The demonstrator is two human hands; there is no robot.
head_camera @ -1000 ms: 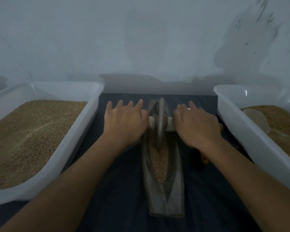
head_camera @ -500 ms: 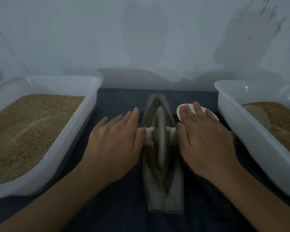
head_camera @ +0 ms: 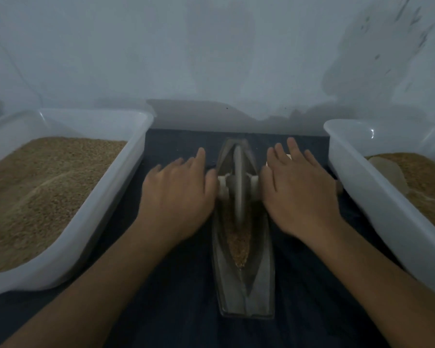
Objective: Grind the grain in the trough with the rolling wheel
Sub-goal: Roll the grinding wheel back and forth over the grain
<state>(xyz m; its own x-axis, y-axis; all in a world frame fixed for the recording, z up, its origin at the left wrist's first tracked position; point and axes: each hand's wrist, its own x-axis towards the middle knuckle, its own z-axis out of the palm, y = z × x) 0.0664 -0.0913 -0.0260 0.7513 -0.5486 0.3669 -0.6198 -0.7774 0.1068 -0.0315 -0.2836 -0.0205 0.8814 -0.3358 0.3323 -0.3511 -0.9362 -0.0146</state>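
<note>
The rolling wheel [head_camera: 237, 187] stands in the trough [head_camera: 244, 292] between the flat, open left hand [head_camera: 178, 197] and right hand [head_camera: 299, 194] (palms on its axle), grain-filled tubs [head_camera: 138, 136] flanking.

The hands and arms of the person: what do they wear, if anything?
Nothing that shows. The left hand and the right hand are bare, without gloves, rings or a watch. Both forearms are uncovered to the picture's lower edge; no sleeve is in view.
</note>
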